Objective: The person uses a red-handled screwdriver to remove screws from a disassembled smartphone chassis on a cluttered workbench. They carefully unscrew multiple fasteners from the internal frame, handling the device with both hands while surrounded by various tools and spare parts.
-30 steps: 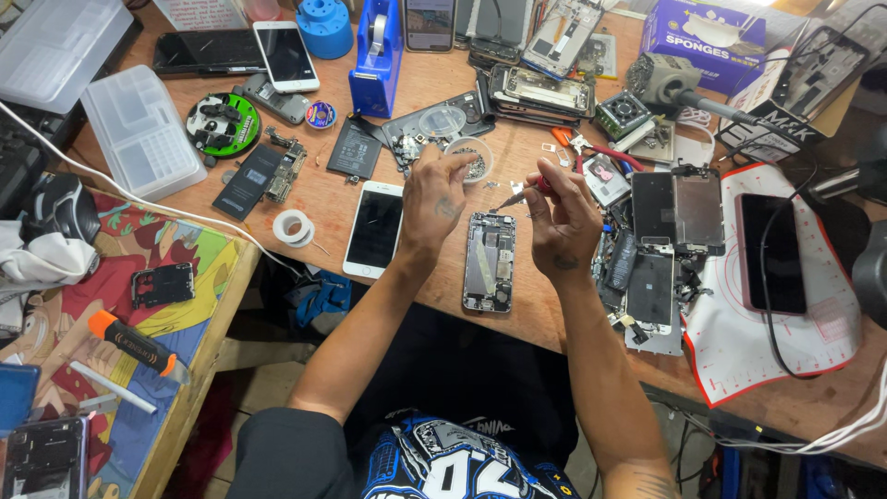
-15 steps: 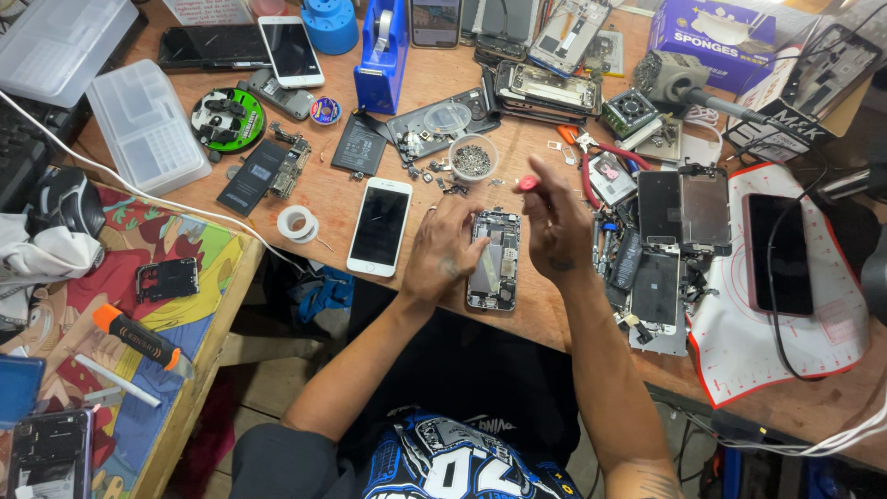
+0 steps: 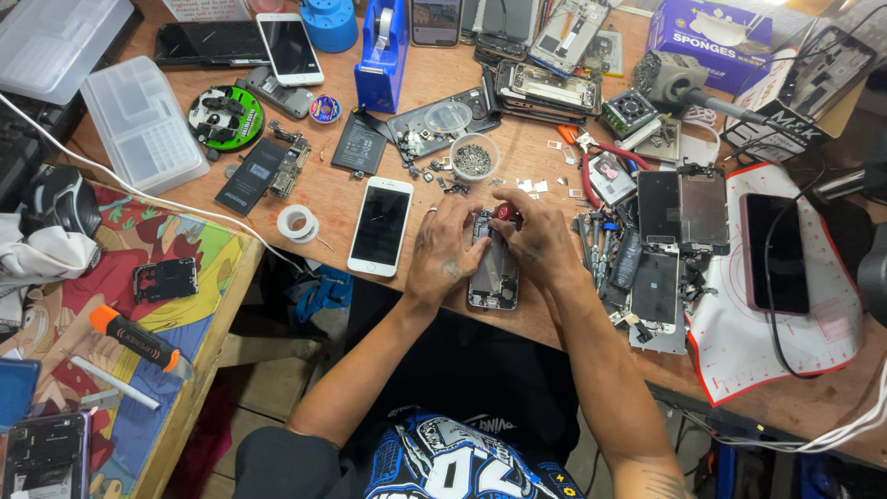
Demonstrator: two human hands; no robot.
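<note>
An opened phone chassis lies near the front edge of the wooden workbench. My left hand rests on its left side and steadies it. My right hand is closed around a small screwdriver with a red cap, its tip hidden down in the top of the chassis. Just left of my left hand lies a white phone with a dark screen. A small round dish of screws stands a little beyond my hands, with loose screws scattered around it.
Phone parts and bare frames crowd the bench right of my hands, beside a white mat with a black phone. A tape roll, batteries, a blue tape dispenser and clear plastic boxes lie left. A side table carries an orange-handled tool.
Both hands came down from the screw dish area onto the opened phone. My right hand brought the red-capped screwdriver to the top of the chassis, and my left hand settled on its left side.
</note>
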